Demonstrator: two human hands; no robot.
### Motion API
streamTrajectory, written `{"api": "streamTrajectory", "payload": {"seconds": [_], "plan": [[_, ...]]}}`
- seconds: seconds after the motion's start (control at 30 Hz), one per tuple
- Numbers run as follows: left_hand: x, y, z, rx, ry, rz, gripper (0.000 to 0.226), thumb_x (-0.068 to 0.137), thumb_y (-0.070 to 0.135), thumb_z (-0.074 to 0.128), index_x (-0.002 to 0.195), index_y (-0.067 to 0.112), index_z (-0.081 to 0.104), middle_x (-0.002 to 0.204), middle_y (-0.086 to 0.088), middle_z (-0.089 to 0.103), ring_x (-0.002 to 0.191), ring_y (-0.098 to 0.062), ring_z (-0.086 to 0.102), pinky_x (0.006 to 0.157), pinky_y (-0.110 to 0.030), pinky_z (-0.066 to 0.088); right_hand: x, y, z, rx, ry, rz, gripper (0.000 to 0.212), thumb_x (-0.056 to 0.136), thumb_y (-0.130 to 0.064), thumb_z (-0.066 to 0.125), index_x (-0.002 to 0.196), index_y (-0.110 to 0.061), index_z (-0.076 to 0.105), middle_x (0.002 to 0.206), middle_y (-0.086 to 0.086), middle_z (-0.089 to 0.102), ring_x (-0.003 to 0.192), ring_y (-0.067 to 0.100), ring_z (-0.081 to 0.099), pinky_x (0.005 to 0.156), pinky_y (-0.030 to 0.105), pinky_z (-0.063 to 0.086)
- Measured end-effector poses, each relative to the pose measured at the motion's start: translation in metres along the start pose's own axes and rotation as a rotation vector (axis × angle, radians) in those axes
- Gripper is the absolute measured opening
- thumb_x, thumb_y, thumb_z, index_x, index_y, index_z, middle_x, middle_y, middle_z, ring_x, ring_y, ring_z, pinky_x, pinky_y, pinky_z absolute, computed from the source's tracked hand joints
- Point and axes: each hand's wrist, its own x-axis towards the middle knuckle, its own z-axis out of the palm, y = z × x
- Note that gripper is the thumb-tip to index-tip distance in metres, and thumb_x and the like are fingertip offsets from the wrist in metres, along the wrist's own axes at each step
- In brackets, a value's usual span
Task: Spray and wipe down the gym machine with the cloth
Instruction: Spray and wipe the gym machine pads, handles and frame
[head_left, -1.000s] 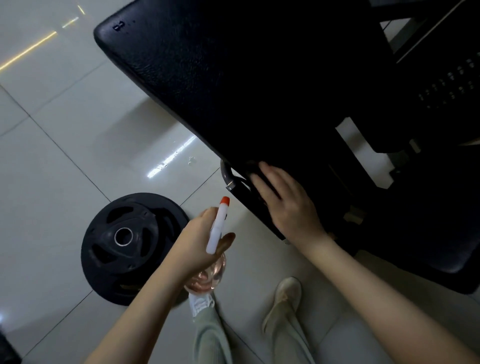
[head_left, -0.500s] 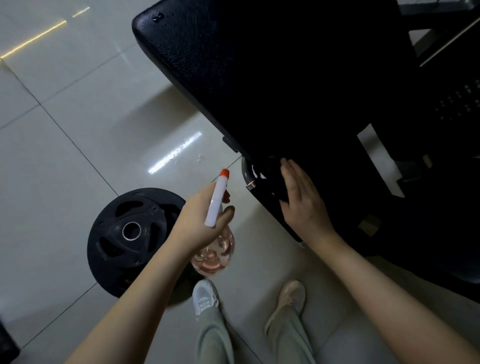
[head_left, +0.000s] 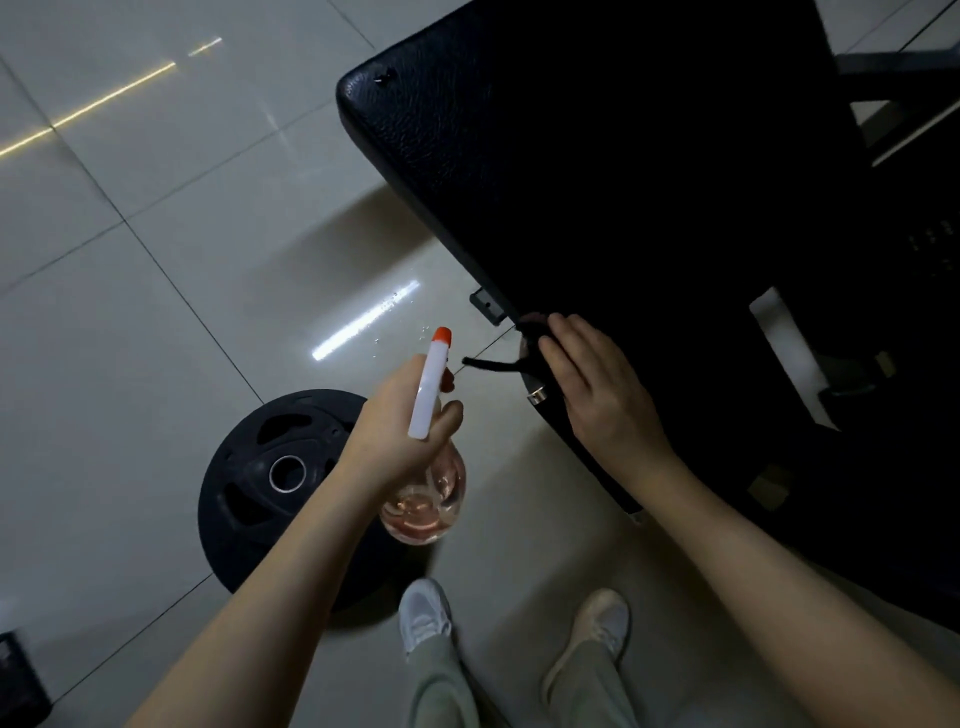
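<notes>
The gym machine's black padded bench (head_left: 597, 171) fills the upper right. My left hand (head_left: 400, 436) grips a clear spray bottle (head_left: 423, 506) with pinkish liquid, a white head and an orange nozzle that points up toward the pad's near edge. My right hand (head_left: 597, 395) presses a dark cloth (head_left: 498, 365) against the machine's edge by a chrome tube end (head_left: 537, 397). A corner of the cloth sticks out to the left from under the fingers; the rest is hidden by the hand and hard to tell from the black frame.
A black weight plate (head_left: 260, 467) lies flat on the glossy tiled floor (head_left: 156, 260) at the lower left, partly under my left arm. My two feet in light shoes (head_left: 426, 613) stand below. Dark machine frame parts (head_left: 883, 312) crowd the right side.
The view has shifted, so the bench sits further right. My right hand has slid along the machine's edge, and a cloth corner now shows. The bottle stays in my left hand.
</notes>
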Motion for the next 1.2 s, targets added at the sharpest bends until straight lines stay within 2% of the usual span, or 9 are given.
{"api": "streamTrajectory", "payload": {"seconds": [0.07, 0.37, 0.47, 0.67, 0.77, 0.9, 1.03, 1.13, 1.2], "plan": [[0.002, -0.001, -0.002, 0.017, 0.017, -0.013, 0.030, 0.077, 0.033, 0.050, 0.100, 0.014, 0.053, 0.095, -0.004, 0.063, 0.077, -0.023, 0.063, 0.074, -0.046, 0.052, 0.012, -0.002, 0.001, -0.076, -0.041, -0.065, 0.040, 0.090, -0.001, 0.042, 0.129, 0.001, 0.045, 0.136, 0.020, 0.049, 0.129, 0.033, 0.036, 0.108, 0.042, 0.031], [0.003, -0.015, -0.010, 0.049, 0.081, 0.026, 0.042, 0.079, 0.033, 0.052, 0.115, 0.011, 0.052, 0.101, 0.002, 0.061, 0.080, -0.013, 0.058, 0.066, -0.015, 0.041, 0.104, -0.021, 0.022, -0.357, -0.042, -0.335, 0.040, 0.093, -0.002, 0.032, 0.123, -0.003, 0.059, 0.132, 0.010, 0.057, 0.127, 0.024, 0.049, 0.107, 0.036, 0.036], [0.002, -0.019, -0.014, 0.021, 0.078, -0.003, 0.039, 0.081, 0.032, 0.056, 0.114, 0.012, 0.053, 0.097, 0.000, 0.064, 0.075, -0.011, 0.060, 0.066, -0.021, 0.046, 0.102, -0.020, 0.025, -0.487, -0.095, -0.379, 0.052, 0.096, 0.001, 0.016, 0.122, -0.005, 0.061, 0.131, 0.009, 0.057, 0.128, 0.022, 0.048, 0.108, 0.034, 0.035], [0.000, -0.018, -0.028, 0.014, 0.056, 0.003, 0.046, 0.078, 0.037, 0.051, 0.114, 0.010, 0.055, 0.101, -0.002, 0.063, 0.085, -0.015, 0.060, 0.074, -0.019, 0.044, 0.043, -0.004, -0.003, -0.574, -0.238, -0.454, 0.047, 0.091, -0.006, 0.026, 0.125, 0.000, 0.057, 0.131, 0.015, 0.056, 0.128, 0.029, 0.047, 0.110, 0.040, 0.021], [-0.001, -0.018, -0.037, 0.044, 0.066, 0.022, 0.047, 0.077, 0.038, 0.050, 0.116, 0.012, 0.055, 0.100, -0.002, 0.064, 0.088, -0.015, 0.059, 0.075, -0.017, 0.043, 0.053, -0.006, 0.001, -0.587, -0.173, -0.418, 0.045, 0.094, -0.002, 0.025, 0.120, -0.001, 0.062, 0.127, 0.014, 0.059, 0.125, 0.028, 0.050, 0.110, 0.040, 0.023], [-0.002, -0.017, -0.043, 0.048, 0.073, 0.046, 0.046, 0.080, 0.035, 0.052, 0.118, 0.009, 0.055, 0.104, 0.002, 0.061, 0.092, -0.014, 0.058, 0.075, -0.025, 0.043, 0.118, -0.026, 0.020, -0.563, -0.083, -0.428, 0.035, 0.090, -0.013, 0.043, 0.117, -0.008, 0.065, 0.133, 0.009, 0.055, 0.130, 0.025, 0.045, 0.111, 0.039, 0.028], [-0.001, -0.018, -0.046, 0.039, 0.090, 0.046, 0.036, 0.085, 0.029, 0.058, 0.116, 0.011, 0.056, 0.100, 0.001, 0.063, 0.091, -0.013, 0.058, 0.072, -0.012, 0.041, 0.119, -0.024, 0.019, -0.637, -0.134, -0.479, 0.040, 0.090, -0.014, 0.038, 0.122, -0.010, 0.061, 0.143, 0.010, 0.044, 0.138, 0.027, 0.033, 0.115, 0.042, 0.016], [0.000, -0.015, -0.052, 0.036, 0.095, 0.060, 0.032, 0.088, 0.020, 0.060, 0.118, 0.010, 0.055, 0.106, 0.004, 0.059, 0.096, -0.012, 0.056, 0.074, -0.009, 0.038, 0.088, -0.012, 0.006, -0.573, -0.198, -0.487, 0.052, 0.095, 0.000, 0.017, 0.114, -0.004, 0.066, 0.130, 0.013, 0.057, 0.129, 0.027, 0.046, 0.111, 0.042, 0.021], [0.001, -0.010, -0.060, 0.016, 0.076, 0.068, 0.035, 0.088, 0.019, 0.060, 0.121, 0.009, 0.054, 0.110, 0.003, 0.059, 0.099, -0.014, 0.057, 0.076, -0.016, 0.041, 0.074, -0.008, -0.003, -0.539, -0.238, -0.489, 0.041, 0.091, -0.001, 0.032, 0.112, -0.003, 0.067, 0.124, 0.013, 0.061, 0.123, 0.028, 0.052, 0.108, 0.042, 0.023]]}}
